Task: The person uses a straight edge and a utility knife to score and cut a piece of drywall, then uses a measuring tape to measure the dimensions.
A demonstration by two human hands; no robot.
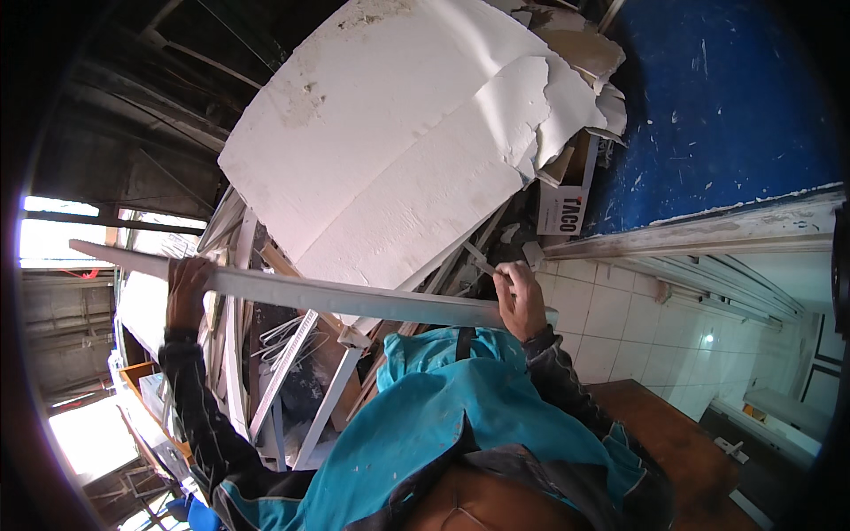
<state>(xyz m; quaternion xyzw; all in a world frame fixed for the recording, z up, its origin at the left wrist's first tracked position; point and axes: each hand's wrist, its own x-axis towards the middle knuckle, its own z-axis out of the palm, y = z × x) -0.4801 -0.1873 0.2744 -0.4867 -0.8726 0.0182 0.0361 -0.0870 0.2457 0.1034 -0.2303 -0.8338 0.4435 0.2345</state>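
Across the front of my body runs a long, narrow white-grey board [354, 295], slightly bowed by the lens. My left hand [186, 288] is closed around it toward its left end, the fingers over the top edge. At its right end my right hand [521, 299] has its fingers bent together and seems to rest against the board. A small flat light piece [479, 258] sticks out from those fingertips; whether it is a scraper or a scrap cannot be made out. The right palm is hidden.
A large white sheet [381, 150] with torn edges leans over a pile of scrap strips [283, 372]. At the right are a blue panel [717, 115], a printed carton [561, 209], a tiled floor [611, 319] and a brown wooden surface [664, 434].
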